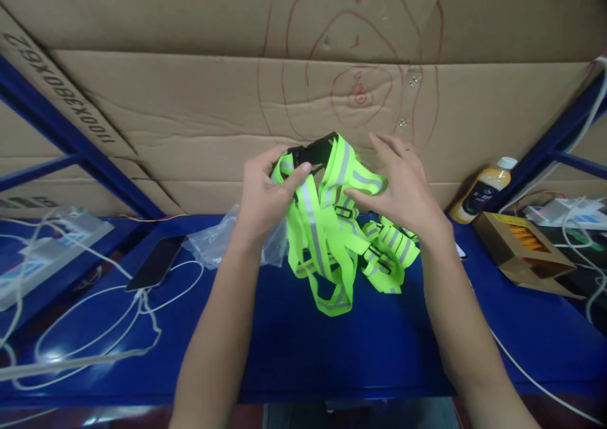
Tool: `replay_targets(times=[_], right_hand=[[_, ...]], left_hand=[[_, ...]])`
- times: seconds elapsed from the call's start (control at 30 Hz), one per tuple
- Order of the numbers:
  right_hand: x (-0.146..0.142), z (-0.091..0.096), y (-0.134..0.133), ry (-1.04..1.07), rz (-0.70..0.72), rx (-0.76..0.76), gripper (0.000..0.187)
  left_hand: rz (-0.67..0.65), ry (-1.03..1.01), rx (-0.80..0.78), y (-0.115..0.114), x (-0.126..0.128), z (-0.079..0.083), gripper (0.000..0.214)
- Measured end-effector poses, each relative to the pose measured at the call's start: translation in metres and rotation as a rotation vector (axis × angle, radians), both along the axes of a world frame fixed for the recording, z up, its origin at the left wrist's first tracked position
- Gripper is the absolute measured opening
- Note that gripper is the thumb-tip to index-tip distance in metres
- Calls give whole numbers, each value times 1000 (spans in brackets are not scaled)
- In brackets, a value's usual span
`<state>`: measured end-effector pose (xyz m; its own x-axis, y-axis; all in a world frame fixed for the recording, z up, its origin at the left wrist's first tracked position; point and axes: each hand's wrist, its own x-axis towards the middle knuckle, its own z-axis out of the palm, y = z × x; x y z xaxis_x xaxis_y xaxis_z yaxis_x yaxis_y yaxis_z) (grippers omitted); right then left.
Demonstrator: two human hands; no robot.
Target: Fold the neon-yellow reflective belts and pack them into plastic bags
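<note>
Pinching one neon-yellow webbing harness with grey reflective stripes [310, 220], the bare left hand [270, 192] has thumb and fingers clamped on it beside a black plastic buckle [317, 152]. The bare right hand [405, 188] has thumb and fingers spread apart around the harness's right side; cannot tell if they touch it. The harness is up off the blue desk [332, 366], its loops hanging down between both arms.

Containers, all placed from the harness: one clear bottle with a white cap and dark label [481, 195], yellow liquid inside, far right and tilted; one brown cardboard box with a cut-out window [552, 252], orange items [524, 238] inside, too blurred to count, right of the bottle; one crumpled clear plastic bag [213, 239], just left, contents unclear.

Other counts: one second neon-yellow strap bundle [393, 252], just right, on the desk; one flat black phone [157, 263], left beyond the bag; two white power strips [85, 230], one far left, one far right.
</note>
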<state>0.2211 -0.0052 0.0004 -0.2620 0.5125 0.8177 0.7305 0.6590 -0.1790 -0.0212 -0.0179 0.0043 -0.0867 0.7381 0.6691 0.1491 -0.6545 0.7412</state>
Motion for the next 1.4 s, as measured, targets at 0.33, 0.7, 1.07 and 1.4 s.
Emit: replay_targets(times=[0.33, 0.7, 1.07, 1.4], right_hand=[[-20, 8, -13, 248, 246, -95, 21], [-20, 6, -1, 454, 512, -373, 50], [-17, 9, -1, 397, 552, -396, 49], [-23, 3, 6, 430, 534, -399, 55]], left_hand=[[-48, 160, -4, -11, -1, 8, 15], [-168, 228, 87, -4, 8, 4, 32], [157, 649, 447, -5, 7, -4, 23], [152, 742, 429, -4, -2, 1, 27]])
